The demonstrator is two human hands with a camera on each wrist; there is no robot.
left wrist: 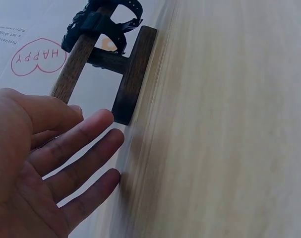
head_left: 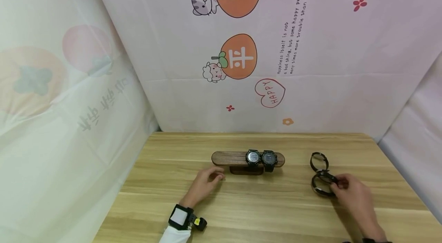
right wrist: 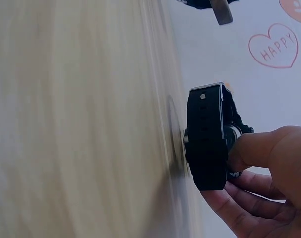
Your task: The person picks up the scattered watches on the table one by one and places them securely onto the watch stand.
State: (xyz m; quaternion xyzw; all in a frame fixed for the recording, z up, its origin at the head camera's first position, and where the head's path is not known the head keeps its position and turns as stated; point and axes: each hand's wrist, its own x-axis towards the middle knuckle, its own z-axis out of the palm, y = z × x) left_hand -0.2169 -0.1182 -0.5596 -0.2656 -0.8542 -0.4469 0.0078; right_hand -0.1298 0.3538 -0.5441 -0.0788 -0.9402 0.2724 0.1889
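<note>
A dark wooden watch stand [head_left: 228, 158] with a T-shaped profile stands toward the back of the table. Two black wristwatches, one with a pale face [head_left: 253, 156] and one with a darker face [head_left: 269, 158], are strapped round its bar, right of centre. My left hand [head_left: 204, 184] is at the bar's left end, fingers loosely extended; whether it touches the wood is hidden. At the right, my right hand [head_left: 355, 195] pinches a black watch [right wrist: 207, 139] between thumb and fingers, its strap forming a loop. Another looped watch [head_left: 319, 161] lies just behind that one.
The wood-grain table [head_left: 269, 212] is bordered at the back by a white printed cloth [head_left: 186, 101]. More pale cloth [head_left: 114, 151] hangs along the left side. A black device [head_left: 180, 217] is strapped to the left wrist.
</note>
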